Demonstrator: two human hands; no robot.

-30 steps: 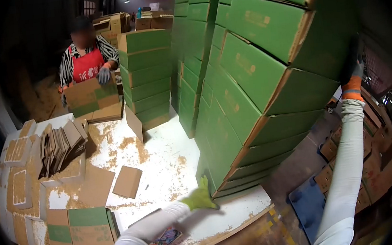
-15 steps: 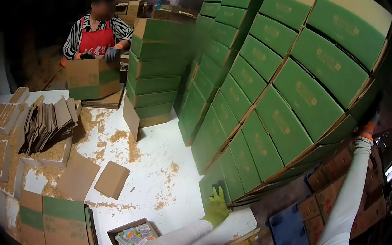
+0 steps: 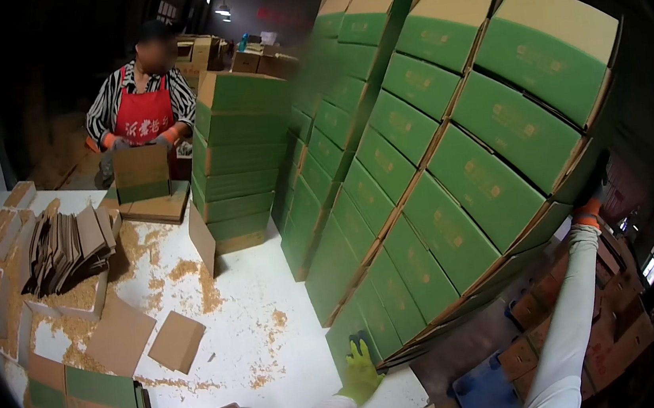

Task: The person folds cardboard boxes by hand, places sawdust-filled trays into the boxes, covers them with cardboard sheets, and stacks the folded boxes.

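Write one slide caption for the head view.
Yellow-green-gloved left hand and orange-cuffed right hand at tall stacked green cardboard boxes.

Green-and-tan cardboard boxes (image 3: 461,190) stand stacked in tall columns on the white tabletop (image 3: 252,323).

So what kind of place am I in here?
Probably a packing workshop: tall stacks of green cardboard boxes, a worker in a red apron across the table, and loose brown shreds scattered over it.
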